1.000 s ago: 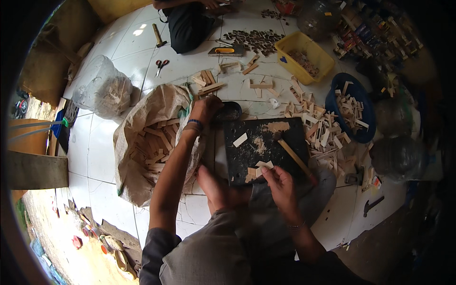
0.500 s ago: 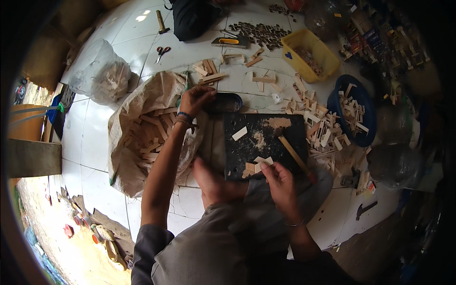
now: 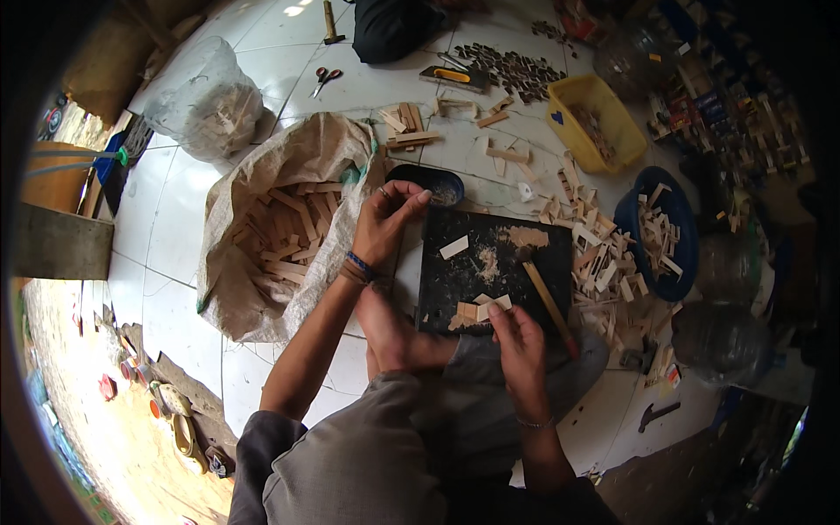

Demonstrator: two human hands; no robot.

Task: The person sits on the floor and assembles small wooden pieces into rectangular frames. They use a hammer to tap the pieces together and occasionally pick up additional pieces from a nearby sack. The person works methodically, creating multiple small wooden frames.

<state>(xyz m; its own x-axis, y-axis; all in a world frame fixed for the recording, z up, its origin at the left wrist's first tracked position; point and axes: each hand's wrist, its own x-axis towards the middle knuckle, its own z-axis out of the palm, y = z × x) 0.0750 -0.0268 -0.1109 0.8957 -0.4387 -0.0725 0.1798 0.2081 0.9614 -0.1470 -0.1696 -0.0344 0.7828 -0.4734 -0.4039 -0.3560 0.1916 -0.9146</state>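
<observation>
My left hand (image 3: 387, 222) is raised beside a dark blue oval dish (image 3: 448, 190), its thumb and fingertips pinched together. Whatever they hold is too small to make out. Over the near edge of a black board (image 3: 442, 262), my right hand (image 3: 520, 343) grips a small pale wooden piece (image 3: 497, 306) between thumb and fingers. Against it lies another wooden block (image 3: 467, 311). A loose flat wooden strip (image 3: 454, 248) rests on the board, along with sawdust (image 3: 525, 236) and a wooden-handled hammer (image 3: 547, 302).
At the left stands an open woven sack (image 3: 254, 175) of wooden pieces. Joined wooden pieces (image 3: 604, 254) are heaped right of the board, near a blue basin (image 3: 687, 271) and a yellow tub (image 3: 569, 122). Scissors (image 3: 326, 80) and a staple gun (image 3: 453, 77) lie farther off.
My left hand has moved right and closer to me, from the dish's left side toward the board. My right hand keeps its hold on the wooden piece. The whole view has shifted slightly.
</observation>
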